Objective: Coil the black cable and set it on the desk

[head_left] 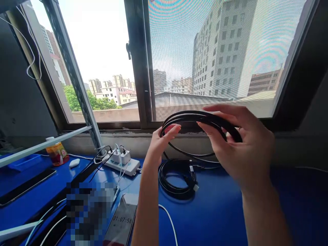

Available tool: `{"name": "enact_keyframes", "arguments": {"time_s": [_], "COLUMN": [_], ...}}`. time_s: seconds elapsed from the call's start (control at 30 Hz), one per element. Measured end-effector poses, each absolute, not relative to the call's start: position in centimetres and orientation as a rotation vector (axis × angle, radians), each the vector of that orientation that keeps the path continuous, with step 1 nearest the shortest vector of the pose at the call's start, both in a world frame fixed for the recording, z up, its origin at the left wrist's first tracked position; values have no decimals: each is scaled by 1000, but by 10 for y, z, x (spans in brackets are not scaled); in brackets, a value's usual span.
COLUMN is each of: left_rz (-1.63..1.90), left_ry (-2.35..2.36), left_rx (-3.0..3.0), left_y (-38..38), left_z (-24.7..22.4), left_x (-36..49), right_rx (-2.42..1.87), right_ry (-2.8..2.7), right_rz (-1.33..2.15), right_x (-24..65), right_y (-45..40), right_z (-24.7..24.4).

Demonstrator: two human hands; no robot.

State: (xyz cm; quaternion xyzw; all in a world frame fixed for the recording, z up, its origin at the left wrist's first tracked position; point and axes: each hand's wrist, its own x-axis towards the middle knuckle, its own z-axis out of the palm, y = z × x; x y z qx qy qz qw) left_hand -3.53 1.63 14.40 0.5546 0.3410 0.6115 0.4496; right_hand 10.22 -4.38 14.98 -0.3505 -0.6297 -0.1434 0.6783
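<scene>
Cable: black, several loops bunched into an arch, up off the counter in front of the window, spanning my two hands.
Left hand: mostly closed, thumb and fingers around the left end of the loops.
Right hand: curved wide, thumb below and fingers above, loops running between them into the palm.
Slack: thinner black strands hang below the arch; can't tell if they join the lower coil.
Lower coil: black, flat on the blue counter, below and between my hands.
Power strip: white, left of my left forearm, adapters plugged in.
Phone: beside that forearm, screen reads 01:07:58.
White cable: on the counter, between my forearms.
</scene>
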Motion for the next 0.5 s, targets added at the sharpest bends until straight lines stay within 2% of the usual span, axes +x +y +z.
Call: {"name": "enact_keyframes", "arguments": {"time_s": [0.23, 0.37, 0.5], "left_rz": [1626, 1500, 1433], "left_ry": [754, 577, 536], "left_rx": [1155, 877, 858], "left_y": [22, 11, -2], "left_z": [140, 153, 162], "left_x": [-29, -27, -23], "right_rx": [-704, -838, -959], "right_ry": [-1246, -1274, -1223], "right_rz": [-359, -177, 161], "right_x": [99, 107, 110], "right_y": [-53, -45, -33], "right_z": [156, 155, 155]}}
